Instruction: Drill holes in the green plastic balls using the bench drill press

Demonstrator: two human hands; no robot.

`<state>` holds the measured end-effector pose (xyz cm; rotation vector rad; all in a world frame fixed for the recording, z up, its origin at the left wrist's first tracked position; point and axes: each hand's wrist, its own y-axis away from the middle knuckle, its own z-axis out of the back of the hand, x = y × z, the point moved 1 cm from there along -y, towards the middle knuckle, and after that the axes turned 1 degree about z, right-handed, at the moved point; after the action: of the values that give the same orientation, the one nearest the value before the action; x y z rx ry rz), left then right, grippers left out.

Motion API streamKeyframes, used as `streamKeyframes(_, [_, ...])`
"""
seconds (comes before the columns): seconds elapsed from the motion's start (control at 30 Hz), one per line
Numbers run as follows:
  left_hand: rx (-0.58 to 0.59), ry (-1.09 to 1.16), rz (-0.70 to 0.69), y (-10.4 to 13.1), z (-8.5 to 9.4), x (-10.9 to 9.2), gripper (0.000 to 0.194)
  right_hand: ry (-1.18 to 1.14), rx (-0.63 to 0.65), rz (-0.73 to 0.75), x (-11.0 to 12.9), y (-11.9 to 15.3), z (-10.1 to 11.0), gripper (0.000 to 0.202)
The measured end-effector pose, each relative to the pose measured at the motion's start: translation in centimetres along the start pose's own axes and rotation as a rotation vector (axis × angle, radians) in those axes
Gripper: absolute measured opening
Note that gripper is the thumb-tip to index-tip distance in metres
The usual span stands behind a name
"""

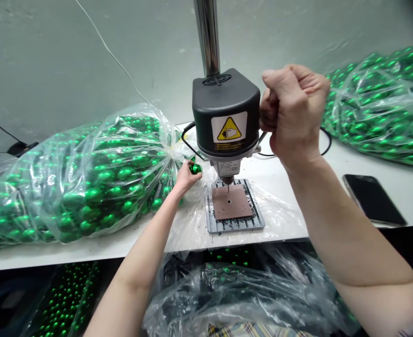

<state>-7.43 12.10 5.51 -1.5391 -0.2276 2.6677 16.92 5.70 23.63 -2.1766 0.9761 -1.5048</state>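
Observation:
A black-headed bench drill press (224, 112) stands in front of me, its thin bit pointing down over a brown square pad with a dark hole (232, 208). The pad lies on a grey slotted base plate (210, 220) strewn with dark shavings. Raised beside the drill head, my right hand (292, 107) is closed in a fist around the feed lever, whose grip is hidden by the fingers. Left of the bit, my left hand (185, 178) pinches a shiny green ball (195, 168) by the gathered neck of a clear bag full of green balls (97, 182).
Another bag of green balls (385, 103) lies at the right rear. A black phone (374, 199) rests near the table's right front edge. Clear plastic sheeting (276, 215) spreads around the base plate, and more plastic with green balls (234, 276) sits below the table edge.

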Motion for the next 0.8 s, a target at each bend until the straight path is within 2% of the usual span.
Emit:
streamKeyframes(0.07, [0.015, 0.117, 0.053, 3.0, 1.6, -0.8, 0.052, -0.015, -0.006, 0.003, 0.0, 0.0, 0.0, 0.05])
streamKeyframes(0.17, [0.109, 0.515, 0.215, 7.5, 2.9, -2.0, 0.053, -0.039, -0.027, 0.009, 0.0, 0.1, 0.0, 0.045])
streamKeyframes(0.27, [0.165, 0.887, 0.377, 10.4, 2.3, -2.7, 0.051, -0.035, -0.039, 0.023, -0.2, 0.0, 0.0, 0.041])
streamKeyframes(0.33, [0.155, 0.999, 0.41, 11.4, 1.2, -2.9, 0.051, -0.023, -0.038, 0.035, -0.3, -0.1, 0.0, 0.042])
streamKeyframes(0.47, [0.121, 0.947, 0.4, 11.9, -1.5, -2.7, 0.056, -0.03, -0.031, 0.038, -0.4, -0.4, -0.1, 0.044])
streamKeyframes(0.6, [0.082, 0.706, 0.259, 11.6, -3.1, -2.7, 0.058, 0.001, -0.009, 0.005, -0.5, -0.7, 0.0, 0.045])
streamKeyframes(0.7, [0.12, 0.533, 0.16, 11.4, -3.8, -2.9, 0.056, 0.032, 0.008, -0.006, -0.5, -0.8, 0.1, 0.047])
streamKeyframes(0.8, [0.173, 0.45, 0.133, 11.5, -4.5, -2.9, 0.057, 0.029, 0.001, 0.004, -0.3, -0.8, 0.0, 0.049])
